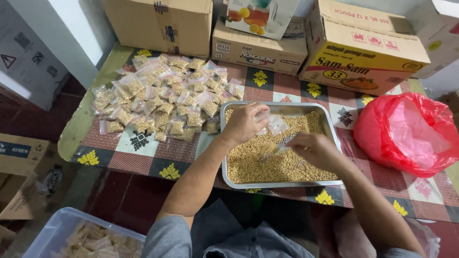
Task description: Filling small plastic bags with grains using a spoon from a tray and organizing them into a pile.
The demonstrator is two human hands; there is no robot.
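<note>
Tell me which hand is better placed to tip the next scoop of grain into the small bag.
Right, probably. The right hand holds a spoon loaded with grain over the metal tray, its bowl close to the small clear bag. The left hand is occupied holding that bag above the tray.

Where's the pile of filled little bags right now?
In the head view, the pile of filled small bags lies on the patterned tablecloth, left of the metal tray of grain and in front of the cardboard boxes.

A person's bare forearms extend from short grey sleeves (169,236); both hands, left hand (244,123) and right hand (315,149), are ungloved, without rings or a watch.
</note>
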